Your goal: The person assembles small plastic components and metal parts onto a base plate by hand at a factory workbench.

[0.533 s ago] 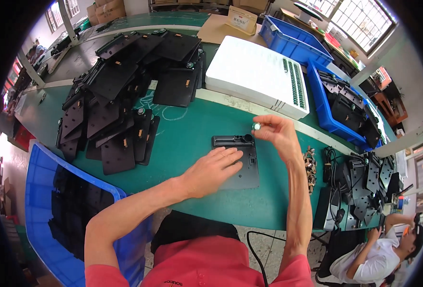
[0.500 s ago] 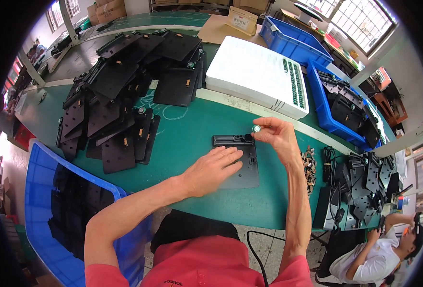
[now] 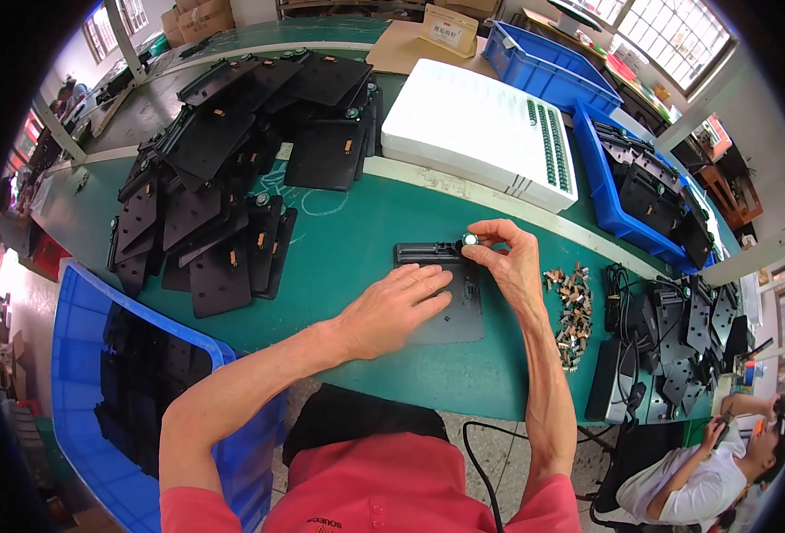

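A black plastic plate (image 3: pixel 453 326) with a raised bar along its far edge lies on the green table in front of me. My left hand (image 3: pixel 394 306) rests flat on its left part, fingers stretched out and holding nothing. Between the thumb and fingertips of my right hand (image 3: pixel 510 259) is a small round green part with a pale centre (image 3: pixel 471 239). That part is at the right end of the bar; whether it is seated there I cannot tell.
Black plates (image 3: pixel 326 160) are heaped at the left. A white foam tray (image 3: pixel 454 115) holds rows of green parts. Small metal pieces (image 3: pixel 574 311) lie right of my forearm. Blue bins (image 3: pixel 77 355) stand left and far right (image 3: pixel 601 186). A person (image 3: pixel 694 471) sits at the lower right.
My right hand has moved slightly left and down, bringing the round part over the right end of the bar. The left hand stays on the plate.
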Demonstrator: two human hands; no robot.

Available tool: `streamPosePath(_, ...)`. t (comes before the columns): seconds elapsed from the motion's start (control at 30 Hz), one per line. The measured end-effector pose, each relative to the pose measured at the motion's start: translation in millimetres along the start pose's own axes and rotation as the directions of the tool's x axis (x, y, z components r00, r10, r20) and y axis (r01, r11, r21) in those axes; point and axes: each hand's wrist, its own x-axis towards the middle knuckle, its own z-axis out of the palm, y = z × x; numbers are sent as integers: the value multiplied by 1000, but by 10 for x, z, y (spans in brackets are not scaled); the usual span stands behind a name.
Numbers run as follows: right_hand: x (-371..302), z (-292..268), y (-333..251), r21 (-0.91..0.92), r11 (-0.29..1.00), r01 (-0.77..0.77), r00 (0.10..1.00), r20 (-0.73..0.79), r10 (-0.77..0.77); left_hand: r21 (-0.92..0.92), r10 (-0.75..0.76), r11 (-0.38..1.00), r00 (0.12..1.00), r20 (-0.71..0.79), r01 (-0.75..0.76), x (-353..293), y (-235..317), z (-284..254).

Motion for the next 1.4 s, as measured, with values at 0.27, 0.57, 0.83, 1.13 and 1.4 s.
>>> streamPosePath(0.27,-40,138,73,-62,998,-23,996,-86,18,-12,-5,1000,1000,-2,5,0,5,10)
streamPosePath(0.57,-64,150,38,-59,996,-68,995,-83,63,-8,-1,1000,1000,-1,1,7,11,6)
streamPosePath(0.83,-57,144,50,-56,995,-83,995,-61,79,1,-7,1000,1000,-7,7,6,14,2)
streamPosePath(1.13,-46,25,-23,12,996,-87,996,26,87,7,-1,1000,1000,-9,1,8,24,-10)
streamPosePath(1.4,-40,34,50,-13,998,-68,998,14,69,11,-4,1000,1000,-4,4,18,23,0)
